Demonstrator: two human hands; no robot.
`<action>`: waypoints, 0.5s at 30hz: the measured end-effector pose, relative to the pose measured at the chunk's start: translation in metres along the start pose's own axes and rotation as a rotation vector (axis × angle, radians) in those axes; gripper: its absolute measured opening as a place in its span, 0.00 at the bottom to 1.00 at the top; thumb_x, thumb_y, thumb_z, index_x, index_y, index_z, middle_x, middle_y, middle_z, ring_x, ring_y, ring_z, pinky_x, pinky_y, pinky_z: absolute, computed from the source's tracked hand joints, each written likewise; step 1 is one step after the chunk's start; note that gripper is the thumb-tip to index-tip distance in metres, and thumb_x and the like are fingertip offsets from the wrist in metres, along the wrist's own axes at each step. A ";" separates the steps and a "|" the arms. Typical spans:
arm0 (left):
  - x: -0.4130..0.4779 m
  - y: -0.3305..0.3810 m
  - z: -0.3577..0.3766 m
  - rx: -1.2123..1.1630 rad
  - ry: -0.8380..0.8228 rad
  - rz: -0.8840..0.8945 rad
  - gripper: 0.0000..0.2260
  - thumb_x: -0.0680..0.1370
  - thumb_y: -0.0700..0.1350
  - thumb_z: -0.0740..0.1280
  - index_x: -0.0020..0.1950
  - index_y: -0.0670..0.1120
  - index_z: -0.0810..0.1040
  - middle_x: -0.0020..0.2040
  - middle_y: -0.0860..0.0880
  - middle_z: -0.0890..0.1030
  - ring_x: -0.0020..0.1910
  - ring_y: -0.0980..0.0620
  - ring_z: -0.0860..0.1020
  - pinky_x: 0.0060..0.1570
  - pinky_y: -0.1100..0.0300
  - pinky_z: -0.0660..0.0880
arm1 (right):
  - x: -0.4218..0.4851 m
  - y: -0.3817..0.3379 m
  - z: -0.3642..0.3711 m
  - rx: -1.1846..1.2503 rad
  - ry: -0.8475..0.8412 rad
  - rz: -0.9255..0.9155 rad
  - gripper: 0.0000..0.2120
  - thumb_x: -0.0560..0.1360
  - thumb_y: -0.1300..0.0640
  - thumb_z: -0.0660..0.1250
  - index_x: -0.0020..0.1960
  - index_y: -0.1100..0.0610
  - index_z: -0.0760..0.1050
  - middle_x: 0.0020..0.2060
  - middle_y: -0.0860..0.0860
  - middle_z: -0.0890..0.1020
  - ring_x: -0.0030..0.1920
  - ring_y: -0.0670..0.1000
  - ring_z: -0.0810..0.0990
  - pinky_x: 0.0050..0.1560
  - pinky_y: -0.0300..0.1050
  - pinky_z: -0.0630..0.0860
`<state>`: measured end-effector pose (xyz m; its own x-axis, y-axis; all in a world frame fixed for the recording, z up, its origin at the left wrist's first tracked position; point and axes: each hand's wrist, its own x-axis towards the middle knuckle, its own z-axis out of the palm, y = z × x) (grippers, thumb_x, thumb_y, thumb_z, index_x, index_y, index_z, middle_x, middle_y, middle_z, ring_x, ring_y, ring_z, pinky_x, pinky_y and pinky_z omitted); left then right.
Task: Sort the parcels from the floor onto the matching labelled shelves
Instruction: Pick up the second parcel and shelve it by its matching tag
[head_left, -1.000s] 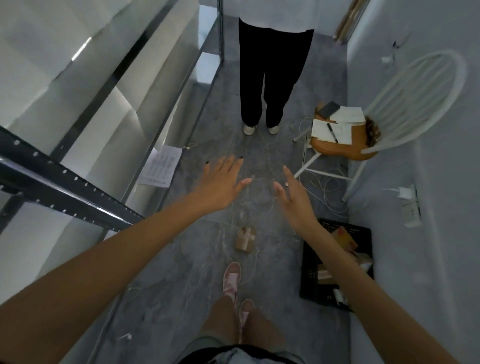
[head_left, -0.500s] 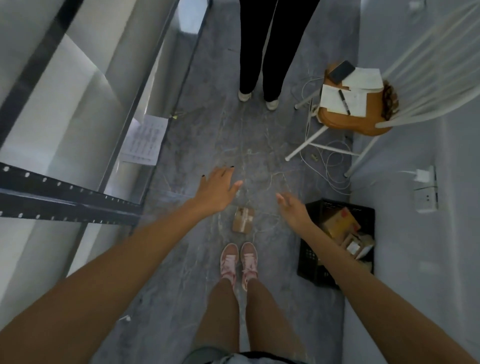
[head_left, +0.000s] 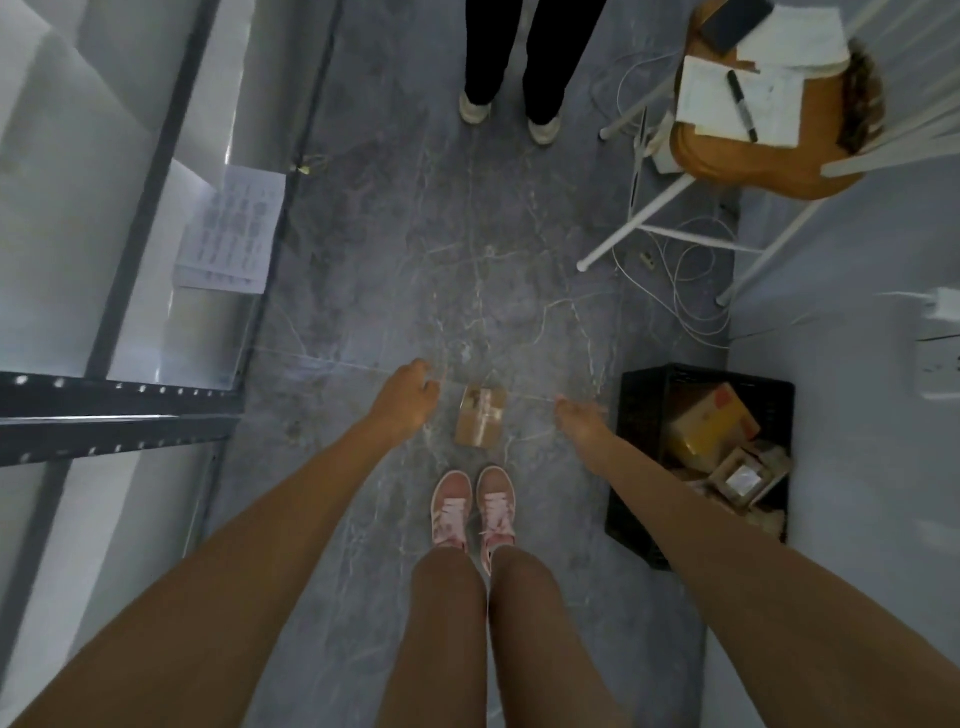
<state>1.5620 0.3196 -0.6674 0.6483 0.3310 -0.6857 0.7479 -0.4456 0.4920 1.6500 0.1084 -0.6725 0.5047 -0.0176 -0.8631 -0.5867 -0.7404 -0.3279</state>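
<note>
A person's two bare arms reach down toward one small brown cardboard parcel (head_left: 480, 423), bound with clear tape, that lies on the grey marbled floor (head_left: 415, 270) just ahead of a pair of pink lace-up sneakers (head_left: 472, 512). The left hand (head_left: 408, 397) hangs just left of the parcel with fingers loosely curled and nothing in them; the right hand (head_left: 576, 415) hangs just right of it, fingers extended and empty. Neither hand touches the parcel.

At right, one black plastic crate (head_left: 639, 415) stands against the wall and holds several more parcels: a yellow-and-orange box and at least two brown cartons, one with a pale label whose print is too small to read. The exact count inside cannot be told.

At left stands a dark metal shelving unit with perforated rails (head_left: 114, 410). A stack of printed white sheets (head_left: 231, 234) lies at its lower edge; the lines of text are illegible.

At top right, one white-framed chair with a wooden seat (head_left: 753, 166) carries white papers, one black marker pen (head_left: 743, 106) and one dark phone-like slab (head_left: 727, 23). White cables loop on the floor beneath it. A second person's two legs in black trousers and pale shoes (head_left: 511, 62) stand at top centre.
</note>
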 end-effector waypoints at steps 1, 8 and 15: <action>0.014 -0.010 0.014 -0.002 -0.005 -0.013 0.15 0.80 0.40 0.57 0.64 0.37 0.69 0.63 0.35 0.74 0.61 0.40 0.73 0.58 0.53 0.69 | 0.018 0.011 0.005 -0.021 -0.005 0.025 0.22 0.80 0.51 0.55 0.66 0.66 0.70 0.49 0.54 0.71 0.42 0.50 0.71 0.48 0.45 0.67; 0.138 -0.096 0.140 -0.089 -0.113 -0.126 0.20 0.78 0.36 0.57 0.70 0.38 0.65 0.70 0.37 0.69 0.67 0.41 0.70 0.60 0.56 0.68 | 0.178 0.082 0.073 -0.085 -0.025 0.130 0.20 0.81 0.56 0.54 0.67 0.65 0.70 0.58 0.62 0.75 0.42 0.52 0.70 0.42 0.41 0.66; 0.246 -0.175 0.255 -0.218 -0.184 -0.158 0.23 0.77 0.37 0.63 0.72 0.38 0.63 0.71 0.38 0.67 0.69 0.42 0.68 0.58 0.61 0.64 | 0.329 0.125 0.146 -0.143 -0.137 0.144 0.21 0.81 0.60 0.53 0.73 0.61 0.62 0.64 0.56 0.71 0.56 0.52 0.69 0.53 0.44 0.68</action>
<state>1.5545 0.2671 -1.0586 0.4998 0.2169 -0.8385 0.8631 -0.2054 0.4613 1.6502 0.1083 -1.0537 0.3264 -0.0456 -0.9441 -0.5461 -0.8244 -0.1490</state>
